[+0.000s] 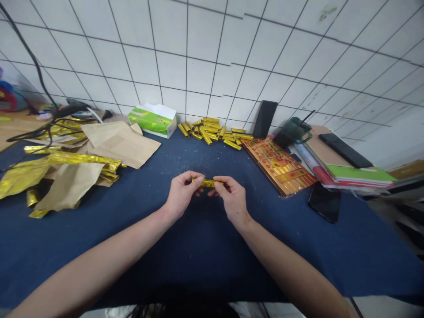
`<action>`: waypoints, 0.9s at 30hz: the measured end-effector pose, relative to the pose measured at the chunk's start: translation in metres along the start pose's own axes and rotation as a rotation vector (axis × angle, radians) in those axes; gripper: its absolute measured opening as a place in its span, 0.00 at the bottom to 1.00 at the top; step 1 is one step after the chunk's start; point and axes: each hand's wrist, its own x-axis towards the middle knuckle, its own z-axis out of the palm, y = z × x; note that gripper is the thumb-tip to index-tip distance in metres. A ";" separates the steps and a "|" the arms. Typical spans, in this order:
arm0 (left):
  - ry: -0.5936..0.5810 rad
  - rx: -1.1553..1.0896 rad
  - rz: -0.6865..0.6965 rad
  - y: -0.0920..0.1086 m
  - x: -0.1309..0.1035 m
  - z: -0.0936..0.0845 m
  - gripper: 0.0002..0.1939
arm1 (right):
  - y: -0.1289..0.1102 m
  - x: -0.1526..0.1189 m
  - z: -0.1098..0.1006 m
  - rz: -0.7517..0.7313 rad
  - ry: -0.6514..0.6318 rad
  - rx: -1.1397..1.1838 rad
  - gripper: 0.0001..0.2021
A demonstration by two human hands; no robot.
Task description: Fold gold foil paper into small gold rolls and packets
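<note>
Between my two hands, above the blue-covered table (185,238), is a small roll of gold foil paper (208,183), lying roughly level. My left hand (184,191) pinches its left end with thumb and fingers. At the right end, my right hand (232,198) grips it the same way. Fingertips cover both ends of the roll. Beyond my hands, against the wall, lies a loose pile of similar gold foil rolls (212,130). Flat on the right is an orange-gold printed packet (278,163), in a shiny wrapper.
Crumpled gold foil (29,170) and brown paper sheets (122,141) spread over the left side. A green tissue box (152,120) stands by the tiled wall (202,66). To the right are an upright dark phone (265,118), a dark cup (293,131), stacked books (357,174) and a black phone (324,202).
</note>
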 end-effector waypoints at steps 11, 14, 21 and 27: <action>0.014 -0.066 0.014 0.001 0.002 -0.001 0.10 | 0.002 0.001 -0.002 -0.046 0.021 0.026 0.10; 0.021 -0.049 0.024 0.001 0.002 -0.001 0.10 | 0.004 0.001 -0.002 -0.048 0.037 0.021 0.08; -0.020 -0.019 0.002 -0.001 0.003 -0.002 0.10 | 0.003 0.001 -0.002 -0.039 0.051 -0.009 0.08; 0.010 0.024 0.008 -0.002 0.003 0.000 0.09 | 0.003 0.001 -0.002 -0.006 0.025 -0.020 0.09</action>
